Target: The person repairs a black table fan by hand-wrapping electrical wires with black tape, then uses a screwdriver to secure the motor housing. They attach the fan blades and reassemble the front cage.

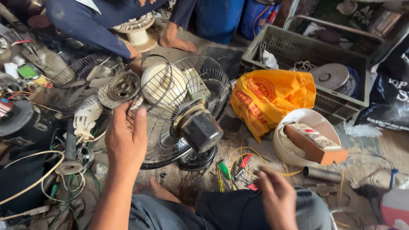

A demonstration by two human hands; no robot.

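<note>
Soft, even daylight, brighter toward the upper right of the frame; upper left and lower left fall dim; shadows faint; the right hand (277,196) slightly motion-blurred at bottom; little glare.

Dusty workshop floor (238,140), crowded with parts

On it lie a wire fan guard (200,81), an orange plastic bag (272,96), a grey crate (298,51), a round white tub (306,117), loose yellow wire (238,155) and a metal tube (321,173).

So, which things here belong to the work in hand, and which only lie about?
In hand:
- left hand on wire fan guard
- black fan motor
- right hand near the pliers

Lying about:
- orange bag
- grey crate
- power strip
</note>
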